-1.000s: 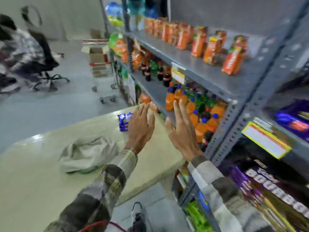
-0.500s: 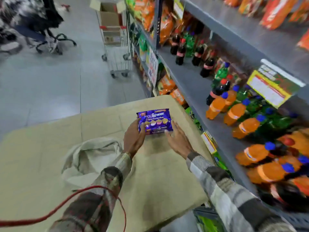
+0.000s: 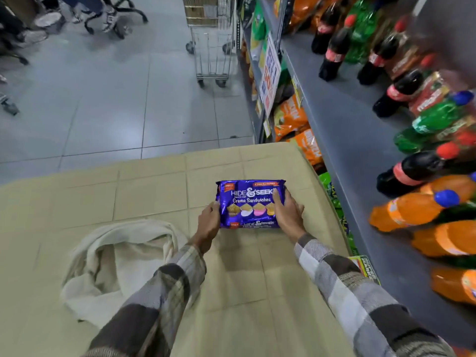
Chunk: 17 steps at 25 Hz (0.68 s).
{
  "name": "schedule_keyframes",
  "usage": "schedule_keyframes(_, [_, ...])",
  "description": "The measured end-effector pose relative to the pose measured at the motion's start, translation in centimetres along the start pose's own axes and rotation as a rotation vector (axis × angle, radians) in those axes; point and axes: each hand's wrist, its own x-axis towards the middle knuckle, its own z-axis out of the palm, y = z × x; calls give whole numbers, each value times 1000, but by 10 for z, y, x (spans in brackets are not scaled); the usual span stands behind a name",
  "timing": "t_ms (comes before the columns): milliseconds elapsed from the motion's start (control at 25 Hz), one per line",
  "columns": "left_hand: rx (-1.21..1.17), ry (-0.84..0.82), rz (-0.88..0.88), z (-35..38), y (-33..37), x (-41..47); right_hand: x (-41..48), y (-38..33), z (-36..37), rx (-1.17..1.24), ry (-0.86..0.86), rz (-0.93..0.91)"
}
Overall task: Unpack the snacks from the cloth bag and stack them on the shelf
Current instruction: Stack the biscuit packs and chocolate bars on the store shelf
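A purple pack of creme sandwich biscuits (image 3: 248,202) lies near the far right of the beige table (image 3: 144,191). My left hand (image 3: 209,222) grips its left edge and my right hand (image 3: 287,211) grips its right edge, thumb on top. The cream cloth bag (image 3: 113,264) lies crumpled on the table to the left of my left arm; what it holds is hidden. The grey shelf (image 3: 342,140) runs along the right, with cola, green and orange soda bottles on it.
Orange snack bags (image 3: 296,117) fill a lower shelf past the table's far corner. A wire shopping trolley (image 3: 211,39) stands on the tiled floor beyond the table. An office chair's base (image 3: 113,14) and a person's feet are at the far left.
Both hands were raised open toward the shelf; they have come down onto the purple biscuit pack and closed on its sides. The view has tilted down to the table.
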Motion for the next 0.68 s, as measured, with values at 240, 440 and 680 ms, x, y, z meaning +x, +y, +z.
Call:
schedule_keyframes(240, [-212,-36,7,26,4,-5,7,17,7,326,-64,30])
schedule_keyframes(440, [-240,-5,16,16,20,-21,-15,17,-5,561,-87,-23])
schedule_keyframes(680, [-245,-128,140,-25,52,-90,-126,-3,-37,749,-25,-226])
